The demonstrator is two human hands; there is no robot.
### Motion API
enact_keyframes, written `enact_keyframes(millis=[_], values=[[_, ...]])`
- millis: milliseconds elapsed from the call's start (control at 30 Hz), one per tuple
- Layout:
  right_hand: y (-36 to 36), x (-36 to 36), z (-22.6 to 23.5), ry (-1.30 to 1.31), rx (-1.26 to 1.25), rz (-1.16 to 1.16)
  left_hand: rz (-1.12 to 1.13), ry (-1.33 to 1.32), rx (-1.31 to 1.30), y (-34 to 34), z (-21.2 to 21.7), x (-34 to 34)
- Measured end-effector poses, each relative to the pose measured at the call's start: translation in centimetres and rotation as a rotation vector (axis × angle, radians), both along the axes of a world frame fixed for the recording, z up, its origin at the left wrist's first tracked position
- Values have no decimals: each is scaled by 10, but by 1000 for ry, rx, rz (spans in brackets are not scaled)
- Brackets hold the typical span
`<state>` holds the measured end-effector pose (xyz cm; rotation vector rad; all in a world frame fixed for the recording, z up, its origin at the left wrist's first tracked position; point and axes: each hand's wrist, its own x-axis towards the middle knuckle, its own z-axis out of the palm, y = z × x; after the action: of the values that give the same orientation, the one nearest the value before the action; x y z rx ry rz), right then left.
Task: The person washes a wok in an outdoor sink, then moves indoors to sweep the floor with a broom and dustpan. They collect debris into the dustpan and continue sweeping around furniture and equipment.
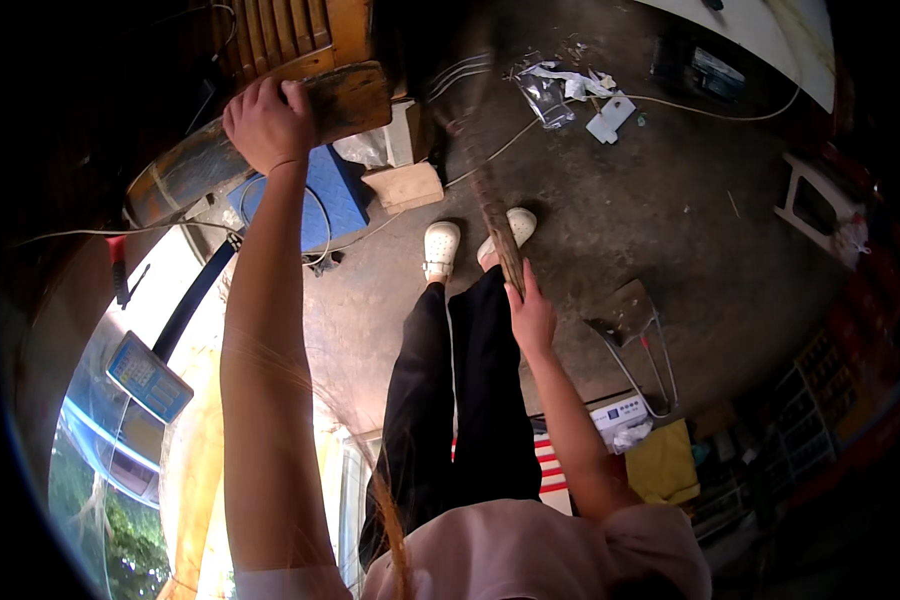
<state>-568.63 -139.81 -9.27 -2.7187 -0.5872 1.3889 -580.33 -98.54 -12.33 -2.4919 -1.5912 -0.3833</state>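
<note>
My left hand (268, 125) is stretched far out at the upper left, fingers curled over the end of a thick, worn wooden board (348, 98). My right hand (532, 315) grips a long narrow wooden strip (490, 200). The strip runs from that hand away over the concrete floor toward the top of the view, where it blurs. My legs in black trousers and my white shoes (442, 248) stand just left of the strip.
A blue platform scale (315, 200) lies under the board, its display head (148, 375) on a dark pole at the left. A pale wooden block (402, 187), plastic scraps (570, 90), a white cable, a white stool (810, 200) and a yellow cloth (662, 462) lie around.
</note>
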Motion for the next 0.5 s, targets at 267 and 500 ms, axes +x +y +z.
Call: enact_keyframes(millis=[267, 500], values=[[-38, 98, -27, -195, -291, 162, -10, 17, -2, 1, -1, -2], [-120, 66, 56, -175, -38, -223, -2, 50, 30, 1, -4, 1]])
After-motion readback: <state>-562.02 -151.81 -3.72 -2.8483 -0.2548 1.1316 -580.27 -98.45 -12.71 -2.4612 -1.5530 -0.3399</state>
